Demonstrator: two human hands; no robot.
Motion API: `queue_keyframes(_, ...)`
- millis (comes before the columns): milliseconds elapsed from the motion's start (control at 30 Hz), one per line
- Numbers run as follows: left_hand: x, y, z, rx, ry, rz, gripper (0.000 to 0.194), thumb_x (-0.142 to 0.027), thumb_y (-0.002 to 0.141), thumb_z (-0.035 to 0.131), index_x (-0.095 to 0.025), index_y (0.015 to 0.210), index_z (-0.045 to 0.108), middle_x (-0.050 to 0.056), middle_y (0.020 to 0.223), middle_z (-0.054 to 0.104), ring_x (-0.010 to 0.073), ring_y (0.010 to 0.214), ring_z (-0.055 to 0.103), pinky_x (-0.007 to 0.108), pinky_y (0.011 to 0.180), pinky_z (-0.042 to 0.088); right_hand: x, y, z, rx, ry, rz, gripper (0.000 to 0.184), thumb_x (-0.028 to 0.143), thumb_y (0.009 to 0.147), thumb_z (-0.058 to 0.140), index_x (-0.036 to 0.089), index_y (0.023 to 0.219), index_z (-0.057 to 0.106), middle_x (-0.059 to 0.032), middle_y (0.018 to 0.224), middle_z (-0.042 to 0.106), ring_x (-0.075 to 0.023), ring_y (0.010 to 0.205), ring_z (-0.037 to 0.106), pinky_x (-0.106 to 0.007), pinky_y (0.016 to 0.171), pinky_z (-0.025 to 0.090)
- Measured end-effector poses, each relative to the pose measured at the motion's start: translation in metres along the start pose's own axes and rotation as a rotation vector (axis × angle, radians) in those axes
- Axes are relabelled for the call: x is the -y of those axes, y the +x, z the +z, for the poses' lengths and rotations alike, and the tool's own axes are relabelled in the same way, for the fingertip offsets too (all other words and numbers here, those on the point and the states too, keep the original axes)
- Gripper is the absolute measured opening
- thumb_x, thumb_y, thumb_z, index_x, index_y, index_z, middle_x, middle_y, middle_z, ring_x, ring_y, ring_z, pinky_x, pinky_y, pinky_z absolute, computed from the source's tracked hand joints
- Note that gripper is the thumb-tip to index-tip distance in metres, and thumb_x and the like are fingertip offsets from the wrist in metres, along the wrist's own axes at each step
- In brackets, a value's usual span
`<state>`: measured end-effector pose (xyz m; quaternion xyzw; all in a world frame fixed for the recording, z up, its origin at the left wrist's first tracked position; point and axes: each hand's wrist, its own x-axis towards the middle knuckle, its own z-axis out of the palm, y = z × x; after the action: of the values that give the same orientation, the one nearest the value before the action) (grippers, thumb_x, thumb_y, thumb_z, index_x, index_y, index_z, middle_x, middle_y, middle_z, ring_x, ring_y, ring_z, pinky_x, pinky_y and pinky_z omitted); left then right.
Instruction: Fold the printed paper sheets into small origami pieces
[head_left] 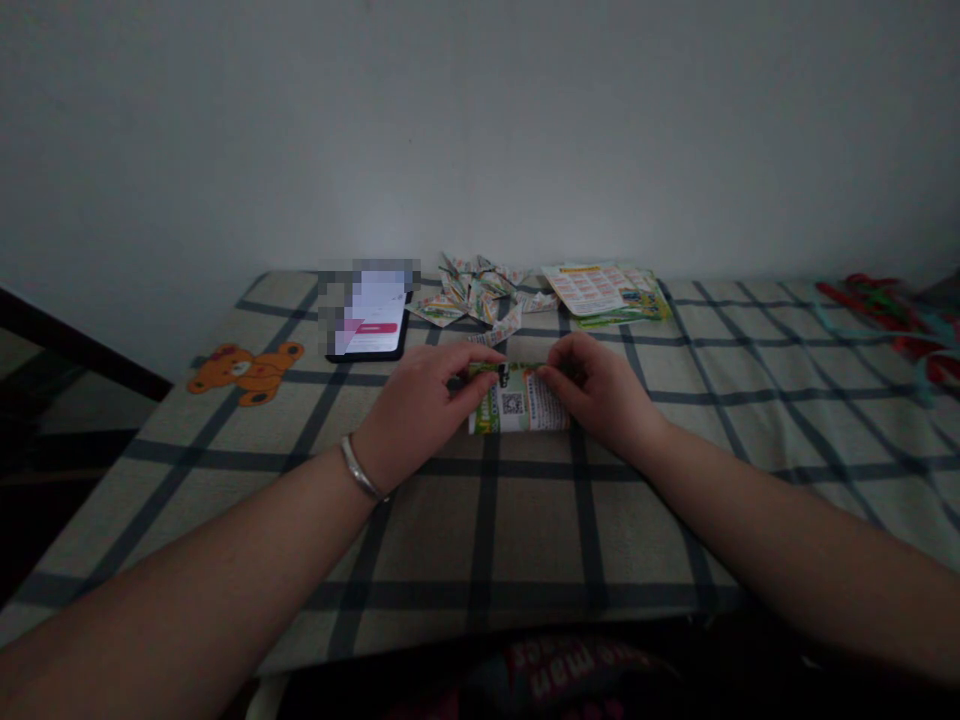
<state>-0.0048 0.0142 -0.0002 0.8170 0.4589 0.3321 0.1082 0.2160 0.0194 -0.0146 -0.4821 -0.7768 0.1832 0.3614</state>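
Note:
A printed paper leaflet (517, 408), green and white with a QR code, lies between my hands just above the checked tablecloth. My left hand (427, 395), with a silver bangle at the wrist, pinches its upper left part between thumb and forefinger. At the upper right edge, my right hand (596, 385) has its thumb and curled fingers closed on the same paper. The paper looks folded along its top edge, though the fingertips partly hide this. Right behind it, several folded paper pieces (480, 290) lie in a loose heap.
Flat printed leaflets (600, 292) are stacked at the back right of the heap. A phone (371, 320) with a lit screen lies at the back left, near an orange bear cutout (247, 372). Red and green material (877, 310) lies at the far right. A wall stands behind.

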Motion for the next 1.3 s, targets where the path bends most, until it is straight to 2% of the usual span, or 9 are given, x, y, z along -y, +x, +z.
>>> queue_keyframes(133, -0.0007, -0.0014, 0.0005, -0.001, -0.041, -0.018, 0.021, -0.031, 0.090, 0.055, -0.024, 0.105, 0.069, 0.000, 0.096, 0.072, 0.0166, 0.083, 0.066, 0.028, 0.072, 0.048, 0.0001, 0.0000, 0.0004, -0.010, 0.027, 0.001, 0.013, 0.032, 0.087, 0.058, 0.022, 0.082, 0.050, 0.0030, 0.068, 0.053, -0.0114, 0.058, 0.048, -0.026, 0.052, 0.034)
queue_keyframes(400, -0.0045, -0.0023, -0.0008, -0.037, -0.110, -0.043, 0.020, -0.025, 0.090, 0.053, -0.021, 0.103, 0.068, 0.000, 0.096, 0.071, 0.0141, 0.083, 0.064, 0.026, 0.078, 0.051, 0.0007, -0.0010, 0.0015, -0.025, 0.128, 0.035, 0.016, 0.034, 0.085, 0.062, 0.022, 0.090, 0.052, 0.0021, 0.073, 0.061, -0.0121, 0.061, 0.054, -0.026, 0.054, 0.039)
queue_keyframes(733, -0.0037, -0.0028, 0.0008, -0.156, -0.152, -0.093, 0.018, -0.023, 0.091, 0.051, -0.018, 0.098, 0.066, 0.001, 0.088, 0.070, 0.0126, 0.077, 0.063, 0.022, 0.068, 0.049, 0.0005, -0.0006, 0.0007, 0.004, 0.197, 0.012, 0.020, 0.034, 0.083, 0.065, 0.021, 0.098, 0.059, 0.0069, 0.058, 0.048, -0.0090, 0.049, 0.043, -0.024, 0.045, 0.031)
queue_keyframes(1000, -0.0031, -0.0019, -0.0017, -0.094, -0.110, -0.061, 0.019, -0.024, 0.091, 0.051, -0.019, 0.100, 0.066, 0.001, 0.093, 0.070, 0.0126, 0.079, 0.062, 0.023, 0.071, 0.049, -0.0008, -0.0022, 0.0018, -0.031, 0.194, 0.040, 0.013, 0.033, 0.086, 0.062, 0.022, 0.093, 0.058, 0.0033, 0.066, 0.059, -0.0114, 0.057, 0.053, -0.026, 0.051, 0.039)
queue_keyframes(1133, -0.0016, -0.0016, -0.0018, -0.051, -0.115, -0.062, 0.019, -0.026, 0.087, 0.058, -0.020, 0.103, 0.066, -0.001, 0.087, 0.068, 0.0112, 0.070, 0.060, 0.023, 0.066, 0.047, -0.0022, -0.0018, 0.0024, -0.067, 0.210, 0.047, 0.013, 0.032, 0.086, 0.062, 0.022, 0.094, 0.059, -0.0005, 0.078, 0.068, -0.0145, 0.067, 0.062, -0.028, 0.058, 0.046)
queue_keyframes(1300, -0.0009, -0.0023, -0.0012, -0.050, -0.134, -0.081, 0.022, -0.029, 0.086, 0.060, -0.020, 0.105, 0.066, -0.001, 0.082, 0.067, 0.0114, 0.068, 0.060, 0.023, 0.064, 0.046, -0.0019, -0.0013, 0.0026, -0.109, 0.227, 0.028, 0.009, 0.028, 0.085, 0.062, 0.023, 0.093, 0.059, -0.0011, 0.081, 0.070, -0.0156, 0.071, 0.065, -0.029, 0.060, 0.049)
